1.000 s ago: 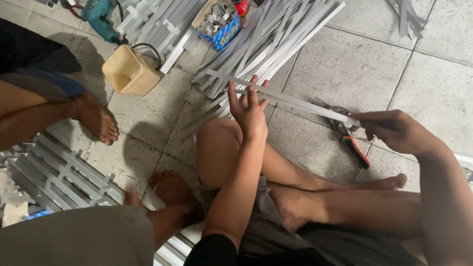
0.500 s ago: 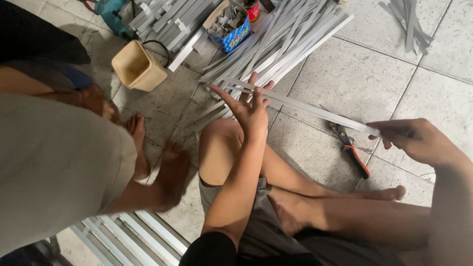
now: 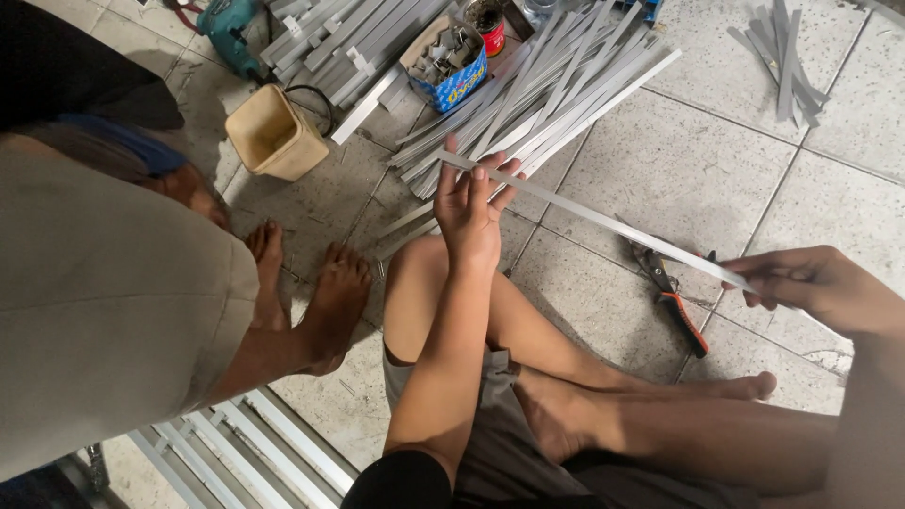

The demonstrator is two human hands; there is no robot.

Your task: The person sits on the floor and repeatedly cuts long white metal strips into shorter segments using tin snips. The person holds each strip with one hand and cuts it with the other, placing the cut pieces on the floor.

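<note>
I sit on a tiled floor with a long grey metal strip (image 3: 603,219) held across in front of me. My left hand (image 3: 471,212) grips its far left end, fingers raised around it. My right hand (image 3: 811,286) pinches the strip's right end. Red-handled tin snips (image 3: 671,294) lie on the tile just under the strip, close to my right hand. A large pile of similar grey strips (image 3: 542,90) lies beyond my left hand.
Another person crouches at left, bare feet (image 3: 311,292) near my knee. A tan plastic tub (image 3: 275,134), a blue box of metal clips (image 3: 445,64), a teal power drill (image 3: 231,28) and more strips (image 3: 787,47) lie at the back. A white slatted frame (image 3: 240,452) lies bottom left.
The other person has stepped in and bent over at left, feet now beside my knee. My hands still hold the strip, shifted slightly as the view moved.
</note>
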